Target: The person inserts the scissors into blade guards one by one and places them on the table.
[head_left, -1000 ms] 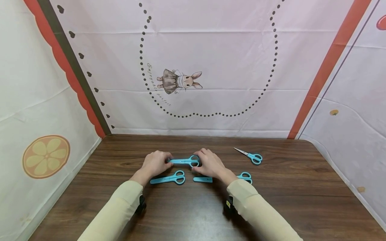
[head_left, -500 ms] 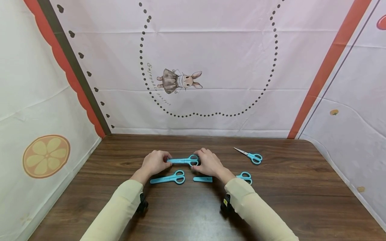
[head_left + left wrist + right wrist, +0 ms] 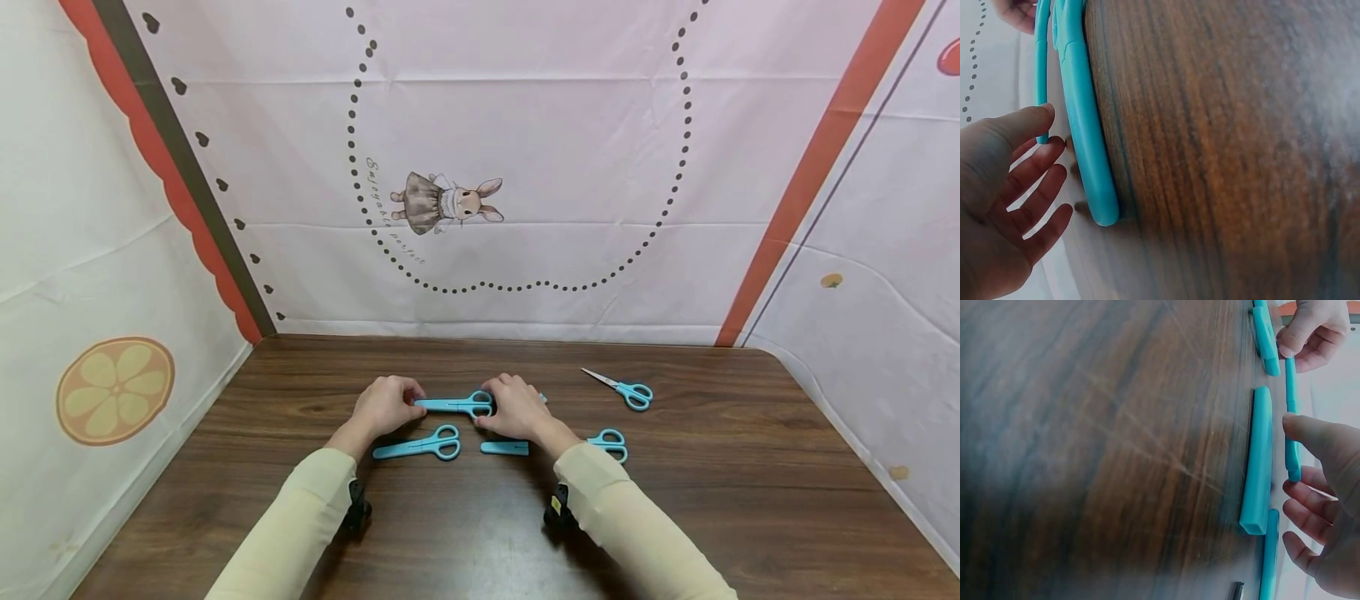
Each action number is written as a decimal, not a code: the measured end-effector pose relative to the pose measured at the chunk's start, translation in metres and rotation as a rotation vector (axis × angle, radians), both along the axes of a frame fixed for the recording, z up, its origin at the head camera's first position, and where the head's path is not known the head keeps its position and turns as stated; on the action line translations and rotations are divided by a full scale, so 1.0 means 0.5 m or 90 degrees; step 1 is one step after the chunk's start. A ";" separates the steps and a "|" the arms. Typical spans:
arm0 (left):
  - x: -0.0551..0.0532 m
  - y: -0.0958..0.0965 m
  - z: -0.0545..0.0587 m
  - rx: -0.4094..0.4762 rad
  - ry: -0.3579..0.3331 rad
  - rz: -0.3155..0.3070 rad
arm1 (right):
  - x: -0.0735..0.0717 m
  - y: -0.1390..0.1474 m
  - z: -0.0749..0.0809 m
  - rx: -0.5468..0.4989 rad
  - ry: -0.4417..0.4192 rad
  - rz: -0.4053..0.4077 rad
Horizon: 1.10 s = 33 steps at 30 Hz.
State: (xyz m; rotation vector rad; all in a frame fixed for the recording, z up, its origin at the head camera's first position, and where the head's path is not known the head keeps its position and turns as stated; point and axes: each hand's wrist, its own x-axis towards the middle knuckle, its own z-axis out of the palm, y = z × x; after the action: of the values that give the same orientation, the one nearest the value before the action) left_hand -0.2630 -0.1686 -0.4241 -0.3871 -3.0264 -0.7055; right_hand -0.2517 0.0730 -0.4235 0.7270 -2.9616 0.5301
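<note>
While the light blue scissors with ring-shaped plastic handles are held level between two hands, they have been drawn slightly nearer to the body and a little to the left than half a second ago. The right hand has been shifted the same way, and a small light blue end piece, hidden behind it in the earlier head views, is now uncovered at its far side; what it belongs to cannot be told. The handle rings are pinched by the right thumb and fingers. The far tip of the long light blue plastic sheath is pinched by the left hand, its remaining fingers loosely spread.

The sheath's mouth is seen against the handle, with no metal shown between, so the covering of this blade may be judged complete or nearly so. Whether the brown wood-grain table is touched by the pair cannot be told.

Nothing else seems to have been disturbed: a sheathed light blue pair is left lying just nearer the body, beside a loose, flat light blue sheath. Light blue ring handles are partly covered by the right forearm, and silver-bladed light blue scissors are left unsheathed farther right.
</note>
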 end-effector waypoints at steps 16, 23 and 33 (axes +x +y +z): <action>0.000 -0.003 0.001 -0.010 -0.020 0.004 | 0.001 -0.014 0.000 0.038 -0.014 -0.011; -0.003 -0.003 -0.001 -0.031 -0.014 0.000 | 0.000 -0.017 -0.004 0.058 -0.012 -0.016; -0.002 0.001 0.000 -0.044 -0.013 -0.002 | 0.000 -0.021 -0.006 0.072 -0.011 -0.024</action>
State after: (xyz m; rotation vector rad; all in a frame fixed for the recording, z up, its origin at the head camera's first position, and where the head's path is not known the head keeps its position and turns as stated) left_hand -0.2638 -0.1683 -0.4240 -0.3883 -3.0758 -0.6110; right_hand -0.2519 0.0626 -0.4266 0.6763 -3.0357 0.3704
